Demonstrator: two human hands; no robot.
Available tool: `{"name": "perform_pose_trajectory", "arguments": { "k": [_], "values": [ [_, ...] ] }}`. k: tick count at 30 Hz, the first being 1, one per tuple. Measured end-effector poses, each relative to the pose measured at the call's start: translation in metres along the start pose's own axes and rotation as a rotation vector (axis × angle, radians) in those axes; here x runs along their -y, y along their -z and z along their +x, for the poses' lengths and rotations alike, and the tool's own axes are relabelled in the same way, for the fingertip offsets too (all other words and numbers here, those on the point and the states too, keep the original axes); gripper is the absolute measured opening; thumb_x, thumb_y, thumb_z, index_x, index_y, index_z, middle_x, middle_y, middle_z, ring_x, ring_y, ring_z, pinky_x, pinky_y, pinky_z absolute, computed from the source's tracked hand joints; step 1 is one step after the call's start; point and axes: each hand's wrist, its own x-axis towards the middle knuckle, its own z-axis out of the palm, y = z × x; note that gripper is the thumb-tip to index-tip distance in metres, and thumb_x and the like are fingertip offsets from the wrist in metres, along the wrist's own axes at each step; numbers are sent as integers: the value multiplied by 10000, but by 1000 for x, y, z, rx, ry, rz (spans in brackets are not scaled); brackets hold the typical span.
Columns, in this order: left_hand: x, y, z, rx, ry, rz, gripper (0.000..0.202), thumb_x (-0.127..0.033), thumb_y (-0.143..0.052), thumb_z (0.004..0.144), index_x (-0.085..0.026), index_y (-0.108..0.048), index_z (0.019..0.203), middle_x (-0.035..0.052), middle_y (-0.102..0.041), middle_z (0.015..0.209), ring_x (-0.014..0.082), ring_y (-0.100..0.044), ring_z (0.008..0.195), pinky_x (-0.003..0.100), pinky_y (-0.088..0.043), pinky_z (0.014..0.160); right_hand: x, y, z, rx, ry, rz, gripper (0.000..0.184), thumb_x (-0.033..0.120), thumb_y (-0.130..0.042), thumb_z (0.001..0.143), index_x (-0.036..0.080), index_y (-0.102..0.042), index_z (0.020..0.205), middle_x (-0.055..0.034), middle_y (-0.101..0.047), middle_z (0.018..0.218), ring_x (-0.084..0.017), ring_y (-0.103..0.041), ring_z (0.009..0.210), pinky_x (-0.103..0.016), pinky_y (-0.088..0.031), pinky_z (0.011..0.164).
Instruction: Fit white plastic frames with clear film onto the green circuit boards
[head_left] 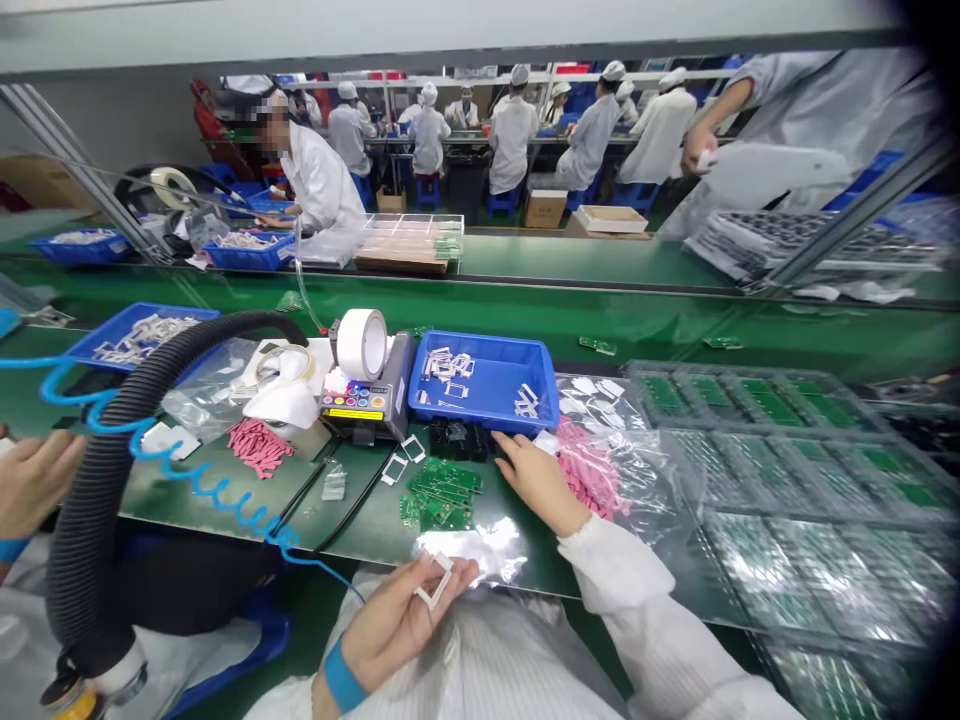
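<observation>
My left hand (397,615), with a blue band at its wrist, is closed around a small white rectangular frame (435,582) above the table's front edge. Farther forward, my right hand (541,478) reaches out palm down with its fingers apart. Its fingertips are at the right end of a group of small black parts (457,440), and I cannot tell whether they touch one. Behind those parts stands a blue bin (487,410) with white frames in it. Green circuit boards (442,492) lie in a pile between my hands, and two more white frames (405,458) lie beside them.
Pink pieces (589,470) lie on plastic at right, near clear trays (780,480) of boards. A tape dispenser (367,390), a black hose (97,480) and a coiled blue tube (210,480) occupy the left. A co-worker's hand (37,480) is at far left.
</observation>
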Motion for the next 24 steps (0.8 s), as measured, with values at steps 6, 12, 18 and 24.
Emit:
{"name": "perform_pose_trajectory", "arguments": {
  "k": [6, 12, 18, 24],
  "values": [
    [-4, 14, -2, 54, 2, 24, 190, -202, -557, 855, -52, -604, 961, 191, -685, 986, 265, -659, 1007, 292, -531, 834, -5, -9, 12, 10, 39, -46, 349, 236, -531, 861, 191, -572, 1205, -93, -602, 976, -217, -639, 808, -282, -459, 647],
    [-19, 50, -14, -2, -185, 54, 263, -196, -539, 868, -133, -573, 1121, 131, -715, 964, 218, -693, 892, 320, -543, 780, -9, 11, -9, -81, 94, 1, 289, 308, -526, 857, 144, -574, 1090, -132, -549, 1061, -249, -604, 896, -324, -480, 667],
    [-62, 132, -44, -227, -526, -432, 442, -248, -310, 961, -87, -342, 1371, 138, -732, 955, 186, -694, 930, 260, -562, 794, 65, 45, -14, 119, 428, 448, 286, 327, -485, 889, 187, -532, 1135, -21, -593, 795, -137, -568, 628, -269, -483, 604],
    [-68, 211, -88, -80, -837, -562, 494, -258, -324, 950, -276, -247, 1437, 68, -731, 1046, 155, -684, 957, 233, -531, 838, 222, 3, -2, 595, 894, 515, 313, 263, -511, 893, 98, -569, 1153, -152, -590, 1045, -224, -569, 951, -373, -442, 863]
  ]
}}
